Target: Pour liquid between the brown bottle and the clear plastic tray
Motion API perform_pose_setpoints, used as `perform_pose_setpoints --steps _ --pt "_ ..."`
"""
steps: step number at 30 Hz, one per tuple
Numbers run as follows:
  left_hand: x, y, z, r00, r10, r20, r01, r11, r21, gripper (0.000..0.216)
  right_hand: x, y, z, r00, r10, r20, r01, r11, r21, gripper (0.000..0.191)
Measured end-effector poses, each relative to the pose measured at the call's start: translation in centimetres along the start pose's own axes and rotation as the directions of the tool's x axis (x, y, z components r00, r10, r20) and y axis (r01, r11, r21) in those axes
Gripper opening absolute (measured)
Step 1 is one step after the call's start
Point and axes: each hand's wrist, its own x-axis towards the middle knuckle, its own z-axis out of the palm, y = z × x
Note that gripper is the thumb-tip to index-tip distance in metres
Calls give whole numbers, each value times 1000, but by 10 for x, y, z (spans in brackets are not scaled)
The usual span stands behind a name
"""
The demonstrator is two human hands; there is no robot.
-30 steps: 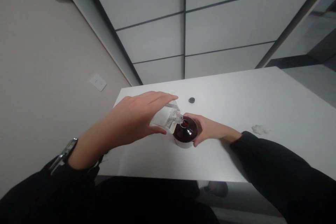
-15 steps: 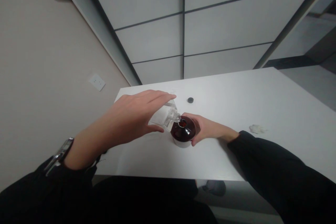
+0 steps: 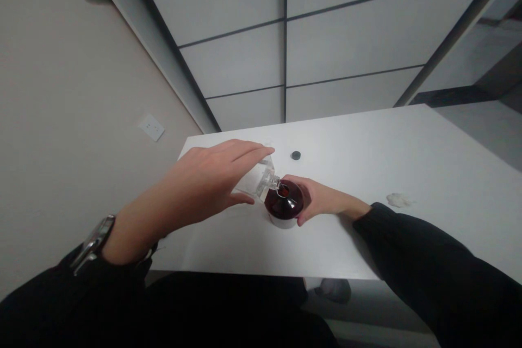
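My left hand (image 3: 216, 179) is closed around a clear bottle (image 3: 256, 182), tilted so its neck points right and slightly down. The clear bottle's mouth sits at the open top of a dark brown bottle (image 3: 284, 209), and a thin stream of liquid seems to run between them. Upright on the table, the brown bottle has a pale label low on its side. My right hand (image 3: 314, 197) wraps round its right side, the thumb at the front. Most of the clear bottle's body is hidden behind my left hand.
Beyond the bottles a small dark cap (image 3: 296, 155) lies on the white table (image 3: 350, 152). A crumpled whitish piece (image 3: 399, 199) rests near my right sleeve. White panelled doors (image 3: 350, 38) stand behind the table, and a wall with a socket (image 3: 152, 128) is at the left.
Hardly anything differs. Both hands keep their grips, and the clear bottle stays tilted at the brown bottle's mouth.
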Motion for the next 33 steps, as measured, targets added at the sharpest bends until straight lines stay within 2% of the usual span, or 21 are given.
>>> perform_pose_setpoints --steps 4,14,25,33 --pt "0 2 -3 1000 0 26 -1 1000 24 71 1 -2 1 1000 13 8 -13 1000 11 92" --pt "-3 2 -2 1000 11 -5 -11 1000 28 78 1 -5 4 1000 29 3 -29 999 35 89" --pt "-3 6 -8 999 29 13 -30 996 83 79 1 -7 5 1000 15 -4 -15 999 33 87" --pt "-5 8 -9 997 72 -31 -67 987 147 76 2 -4 4 1000 12 -10 -11 1000 19 87"
